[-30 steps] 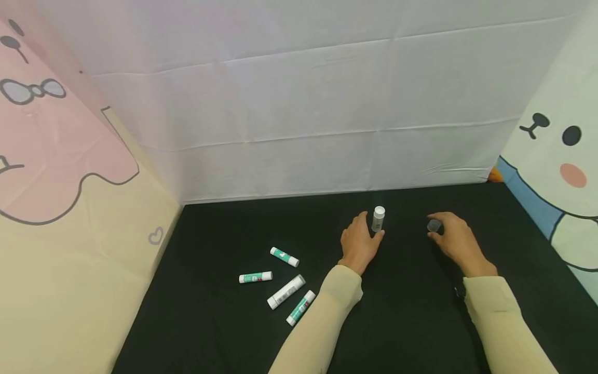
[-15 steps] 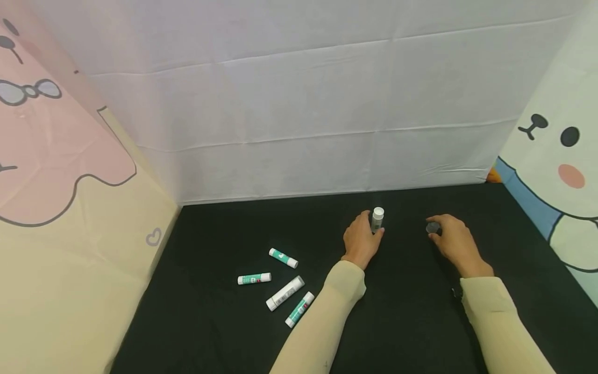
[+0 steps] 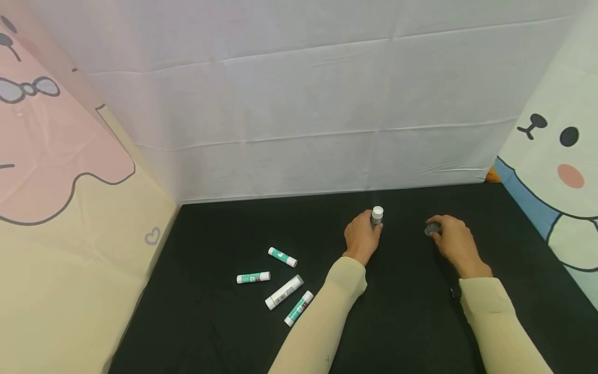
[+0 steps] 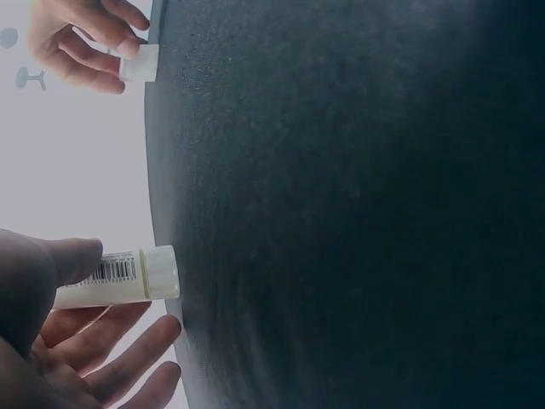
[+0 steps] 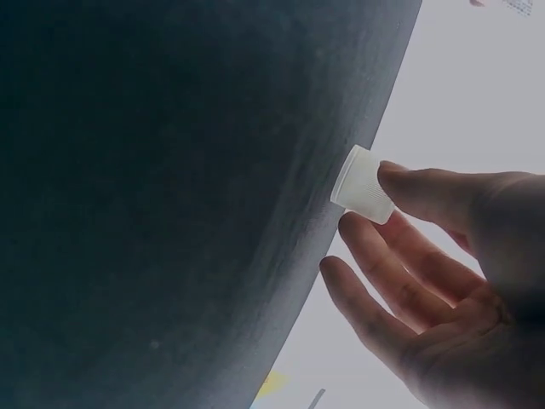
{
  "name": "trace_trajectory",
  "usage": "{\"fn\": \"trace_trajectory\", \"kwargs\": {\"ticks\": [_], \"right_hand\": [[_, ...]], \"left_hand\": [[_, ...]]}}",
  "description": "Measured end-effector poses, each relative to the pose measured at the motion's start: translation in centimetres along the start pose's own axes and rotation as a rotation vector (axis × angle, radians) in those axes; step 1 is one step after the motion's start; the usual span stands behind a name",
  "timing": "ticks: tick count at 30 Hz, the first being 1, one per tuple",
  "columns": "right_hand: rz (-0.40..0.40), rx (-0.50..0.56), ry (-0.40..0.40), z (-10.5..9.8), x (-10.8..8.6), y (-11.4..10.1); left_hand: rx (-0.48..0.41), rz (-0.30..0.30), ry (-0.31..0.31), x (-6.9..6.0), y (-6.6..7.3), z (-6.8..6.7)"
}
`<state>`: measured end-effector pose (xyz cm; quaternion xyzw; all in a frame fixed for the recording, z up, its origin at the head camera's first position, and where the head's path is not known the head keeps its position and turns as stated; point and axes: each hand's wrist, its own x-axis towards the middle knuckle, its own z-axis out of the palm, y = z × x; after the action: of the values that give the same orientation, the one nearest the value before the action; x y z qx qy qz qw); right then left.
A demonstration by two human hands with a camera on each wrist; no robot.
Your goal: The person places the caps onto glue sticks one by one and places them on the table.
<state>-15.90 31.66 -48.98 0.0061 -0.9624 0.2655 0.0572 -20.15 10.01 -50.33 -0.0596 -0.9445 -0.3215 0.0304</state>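
Note:
A glue stick [image 3: 377, 213] stands upright near the back of the black table, its white end up. My left hand [image 3: 362, 237] grips it between thumb and fingers; in the left wrist view the thumb lies on the barcoded barrel of the glue stick [image 4: 115, 277]. Farther right, my right hand [image 3: 457, 243] pinches a translucent ribbed cap [image 3: 432, 229]. Seen from the right wrist, the thumb presses one side of the cap [image 5: 364, 189], low over the table, and the outer fingers are spread. The hands are apart.
Left of my left forearm lie a larger white glue stick [image 3: 284, 292] and three green-and-white glue sticks [image 3: 282, 256], [image 3: 253, 278], [image 3: 298, 308]. White cloth [image 3: 280, 166] rises behind the black table [image 3: 201, 322], with printed cloths at both sides.
My left hand has closed in on the glue stick and now grips it. The right-hand fingers have drawn in around the cap, which stays nearly in place.

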Motion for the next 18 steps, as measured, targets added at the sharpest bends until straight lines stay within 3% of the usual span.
{"fn": "trace_trajectory", "kwargs": {"ticks": [8,18], "right_hand": [[-0.008,0.022,0.021,-0.3,-0.5,-1.0],[-0.027,0.06,0.1,-0.5,-1.9,-3.1]], "left_hand": [[0.012,0.022,0.021,-0.4,0.2,-0.1],[0.054,0.073,0.041,-2.1,0.4,-1.4]]}}
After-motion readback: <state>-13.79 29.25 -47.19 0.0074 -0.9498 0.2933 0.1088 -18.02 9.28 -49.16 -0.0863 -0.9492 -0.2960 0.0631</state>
